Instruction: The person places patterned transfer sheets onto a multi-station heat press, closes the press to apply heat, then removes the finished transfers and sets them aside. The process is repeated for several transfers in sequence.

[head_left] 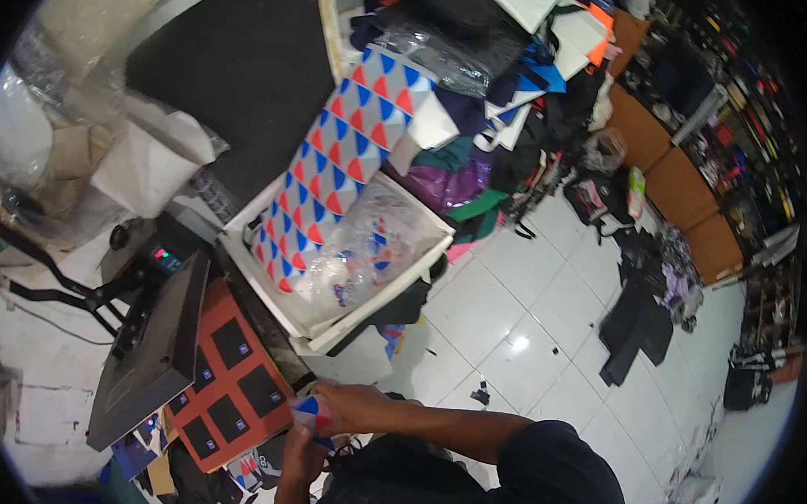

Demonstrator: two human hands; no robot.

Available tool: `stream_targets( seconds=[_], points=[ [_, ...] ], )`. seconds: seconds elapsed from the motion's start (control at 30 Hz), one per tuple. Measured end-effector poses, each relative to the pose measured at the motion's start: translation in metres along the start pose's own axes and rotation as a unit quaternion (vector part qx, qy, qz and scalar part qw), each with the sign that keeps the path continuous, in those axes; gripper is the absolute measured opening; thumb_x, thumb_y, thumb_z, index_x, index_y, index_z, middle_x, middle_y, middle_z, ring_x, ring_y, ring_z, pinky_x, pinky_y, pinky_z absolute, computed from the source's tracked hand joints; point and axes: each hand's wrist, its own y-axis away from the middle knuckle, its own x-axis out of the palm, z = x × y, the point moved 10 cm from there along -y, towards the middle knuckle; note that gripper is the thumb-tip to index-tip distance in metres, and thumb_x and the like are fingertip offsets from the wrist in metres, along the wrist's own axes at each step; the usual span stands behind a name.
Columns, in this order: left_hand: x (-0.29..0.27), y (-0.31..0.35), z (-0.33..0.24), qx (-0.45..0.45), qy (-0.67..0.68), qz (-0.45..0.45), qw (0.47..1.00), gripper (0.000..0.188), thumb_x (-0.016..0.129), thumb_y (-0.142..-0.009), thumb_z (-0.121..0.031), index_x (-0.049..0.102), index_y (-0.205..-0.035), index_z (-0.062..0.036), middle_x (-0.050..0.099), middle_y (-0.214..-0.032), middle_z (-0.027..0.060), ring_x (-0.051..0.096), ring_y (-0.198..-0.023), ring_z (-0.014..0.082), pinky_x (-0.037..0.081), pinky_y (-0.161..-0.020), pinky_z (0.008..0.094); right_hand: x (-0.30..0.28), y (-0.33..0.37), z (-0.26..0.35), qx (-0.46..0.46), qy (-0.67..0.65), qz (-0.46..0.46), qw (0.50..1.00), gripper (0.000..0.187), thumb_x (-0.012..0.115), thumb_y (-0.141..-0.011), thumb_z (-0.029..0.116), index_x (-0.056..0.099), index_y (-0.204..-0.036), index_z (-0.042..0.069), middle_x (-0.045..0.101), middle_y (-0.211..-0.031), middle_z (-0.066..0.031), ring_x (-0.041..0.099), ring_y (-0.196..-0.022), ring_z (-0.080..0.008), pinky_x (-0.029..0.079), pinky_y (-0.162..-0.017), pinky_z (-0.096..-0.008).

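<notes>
Between my two hands is a small patterned piece (309, 415) in blue, red and grey. From above and to the right, my right hand (351, 408) closes its fingers on the piece's edge. My left hand (301, 457) grips it from below, with part of the fingers hidden. Just left of the hands lies the orange-brown pad (249, 383) of a heat press, bearing several black rectangles (262, 391) with small pale labels. The press's dark upper plate (152, 348) is tilted up beside the pad.
Ahead stands a white open box (326, 339) with a long patterned sheet (340, 148) and a clear plastic bag (367, 250). Behind it, fabric and bags (459, 63) are heaped. Black cloth scraps (638, 301) lie on the tiled floor (519, 304); shelves (728, 150) line the right.
</notes>
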Motion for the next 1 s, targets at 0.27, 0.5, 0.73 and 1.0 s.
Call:
stream_targets(
  seconds=[0.27, 0.5, 0.73, 1.0],
  points=[
    [-0.112, 0.06, -0.011, 0.053, -0.088, -0.313, 0.944, 0.026, 0.064, -0.09, -0.01, 0.059, -0.114, -0.0005, 0.065, -0.103, 0.0077, 0.064, -0.094, 0.0196, 0.051, -0.082, 0.0326, -0.046, -0.062, -0.006, -0.032, -0.065, 0.033, 0.997, 0.051, 0.076, -0.082, 0.032, 0.057, -0.12, 0.005, 0.067, -0.086, -0.011, 0.064, -0.08, -0.0185, 0.05, -0.071, -0.0321],
    [-0.136, 0.101, 0.006, 0.037, -0.102, -0.34, 0.934, 0.024, 0.06, -0.093, -0.015, 0.06, -0.109, 0.0034, 0.066, -0.101, 0.0105, 0.066, -0.09, 0.0232, 0.053, -0.077, 0.0365, -0.323, -0.087, -0.247, 0.167, 0.203, -0.472, 0.841, 0.026, 0.068, -0.078, 0.022, 0.067, -0.091, -0.001, 0.069, -0.088, -0.0207, 0.068, -0.086, -0.0379, 0.053, -0.081, -0.0453],
    [-0.14, 0.141, 0.034, -0.108, -0.126, -0.371, 0.914, 0.037, 0.071, -0.088, -0.035, 0.071, -0.093, 0.0018, 0.068, -0.082, 0.0087, 0.06, -0.073, 0.0171, 0.047, -0.066, 0.0343, -0.272, -0.143, -0.245, 0.27, 0.333, -0.375, 0.822, 0.042, 0.063, -0.083, 0.022, 0.057, -0.12, 0.004, 0.055, -0.124, -0.0156, 0.055, -0.114, -0.0333, 0.052, -0.087, -0.0465],
    [-0.162, 0.131, 0.005, -0.017, -0.197, -0.385, 0.902, 0.022, 0.063, -0.09, -0.016, 0.062, -0.104, 0.0013, 0.065, -0.091, 0.0135, 0.064, -0.083, 0.0242, 0.052, -0.07, 0.0367, -0.273, -0.132, -0.207, 0.199, 0.358, -0.379, 0.83, 0.029, 0.061, -0.086, 0.022, 0.064, -0.113, 0.013, 0.061, -0.114, -0.0115, 0.062, -0.101, -0.0282, 0.049, -0.085, -0.0435]
  ],
)
